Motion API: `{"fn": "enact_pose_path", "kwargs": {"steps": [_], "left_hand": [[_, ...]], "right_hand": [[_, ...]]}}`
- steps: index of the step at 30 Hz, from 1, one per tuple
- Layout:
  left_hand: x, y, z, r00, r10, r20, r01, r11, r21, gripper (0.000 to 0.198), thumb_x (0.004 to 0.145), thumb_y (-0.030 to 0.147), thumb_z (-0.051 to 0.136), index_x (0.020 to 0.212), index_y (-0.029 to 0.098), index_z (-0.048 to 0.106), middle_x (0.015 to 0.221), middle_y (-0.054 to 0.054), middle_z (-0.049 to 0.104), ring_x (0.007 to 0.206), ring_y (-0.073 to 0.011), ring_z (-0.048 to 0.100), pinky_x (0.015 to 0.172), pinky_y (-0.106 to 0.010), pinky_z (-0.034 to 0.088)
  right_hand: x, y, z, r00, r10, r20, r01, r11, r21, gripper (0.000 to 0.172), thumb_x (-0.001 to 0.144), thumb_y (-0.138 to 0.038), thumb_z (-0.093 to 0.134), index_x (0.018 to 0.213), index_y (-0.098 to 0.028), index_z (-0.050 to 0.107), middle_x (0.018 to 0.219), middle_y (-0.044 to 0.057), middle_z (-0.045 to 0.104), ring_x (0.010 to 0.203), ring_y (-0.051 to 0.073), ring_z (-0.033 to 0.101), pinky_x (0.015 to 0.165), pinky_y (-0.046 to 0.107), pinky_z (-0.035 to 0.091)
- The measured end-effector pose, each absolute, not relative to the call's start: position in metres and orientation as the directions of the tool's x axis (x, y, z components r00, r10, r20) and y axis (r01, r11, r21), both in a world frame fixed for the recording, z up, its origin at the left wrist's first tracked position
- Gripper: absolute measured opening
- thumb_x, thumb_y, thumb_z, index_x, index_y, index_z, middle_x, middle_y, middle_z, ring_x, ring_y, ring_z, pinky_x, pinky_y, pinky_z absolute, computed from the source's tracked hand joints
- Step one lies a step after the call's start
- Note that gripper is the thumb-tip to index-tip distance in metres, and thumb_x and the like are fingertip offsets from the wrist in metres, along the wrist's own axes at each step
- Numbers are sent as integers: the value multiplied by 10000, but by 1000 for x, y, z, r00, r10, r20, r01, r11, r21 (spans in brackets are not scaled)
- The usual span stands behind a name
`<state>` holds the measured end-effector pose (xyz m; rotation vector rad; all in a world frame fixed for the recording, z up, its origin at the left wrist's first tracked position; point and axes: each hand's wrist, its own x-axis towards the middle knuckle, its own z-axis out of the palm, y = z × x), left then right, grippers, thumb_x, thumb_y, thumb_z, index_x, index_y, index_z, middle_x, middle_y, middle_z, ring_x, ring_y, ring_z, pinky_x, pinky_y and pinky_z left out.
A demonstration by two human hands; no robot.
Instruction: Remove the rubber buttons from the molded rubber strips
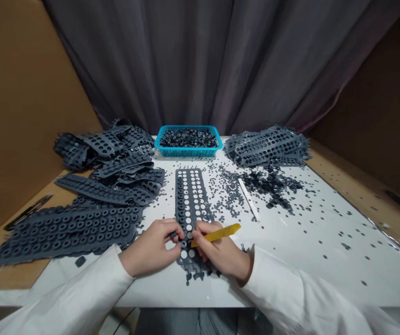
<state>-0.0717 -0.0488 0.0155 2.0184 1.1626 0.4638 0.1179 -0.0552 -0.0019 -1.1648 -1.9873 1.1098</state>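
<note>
Right hand pinches a slim yellow tool between thumb and fingers, lower end down at the near part of the perforated rubber sheet. Left hand is curled at the sheet's left edge, fingertips by the rings there; a dark bit shows among the fingers, can't tell if it's gripped. Sheet lies flat, lengthwise, mid-table; many holes show white, left column mostly filled. Risks, my read: tool slips off a ring and hits the left fingertips, since both hands work close together; sheet skids or twists if the left hand isn't pinning it; thin web tears if the tool levers too hard. Right of the sheet, small dark discs litter the white table around a white strip, near a loose black heap; strays could get under the sheet and rock it. Beyond: filled blue basket, sheet stack right, ringed sheets left.
</note>
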Motion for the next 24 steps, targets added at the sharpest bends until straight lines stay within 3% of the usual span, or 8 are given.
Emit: {"fn": "enact_pose_path", "kwargs": {"steps": [3,10,12,14,17,20,24], "left_hand": [[-70,-52,14,601,799,16,594,-461,659,97,743,146,566,831,181,586,786,-10,551,746,-156,543,687,-247,423],[-65,-54,13,706,706,-47,662,-636,397,119,865,146,465,876,169,581,880,-58,569,822,-203,557,747,-311,443],[-67,-51,12,718,695,-33,631,-631,452,157,882,147,432,833,171,579,850,-48,576,795,-185,556,732,-291,438],[-72,-45,12,675,738,-4,595,-541,594,153,883,178,448,800,178,577,797,-22,585,740,-157,551,683,-249,430],[-86,-32,17,453,890,56,553,-329,765,120,860,249,499,799,181,577,772,-1,603,731,-147,549,669,-230,416],[-96,-23,20,333,941,69,517,-243,821,157,854,302,496,813,170,572,804,-10,605,789,-169,547,708,-248,414],[-92,-27,16,423,906,-21,558,-242,794,168,863,276,471,897,174,600,836,-18,609,762,-159,543,665,-240,408]], "right_hand": [[117,-54,0,-461,883,83,451,314,-836,316,911,-277,362,604,-204,348,448,-57,467,475,114,448,676,303,387],[119,-52,-2,-469,881,53,415,273,-868,313,917,-273,364,612,-203,341,444,-65,451,464,107,460,651,286,390],[119,-52,-2,-465,884,53,402,264,-877,319,916,-287,364,609,-204,339,440,-63,451,451,106,457,619,278,393],[119,-52,-2,-456,888,58,393,259,-882,322,913,-295,368,605,-204,342,440,-61,456,439,103,455,604,275,401],[118,-53,-2,-447,894,16,353,192,-916,324,909,-315,374,607,-202,346,451,-60,459,409,87,449,530,243,400],[119,-53,-5,-442,895,-59,241,55,-969,342,907,-384,393,621,-198,367,470,-60,461,386,74,447,417,193,356],[120,-52,-7,-366,929,-58,122,-14,-992,371,904,-440,402,628,-191,407,484,-50,479,389,78,472,385,182,342]]}}
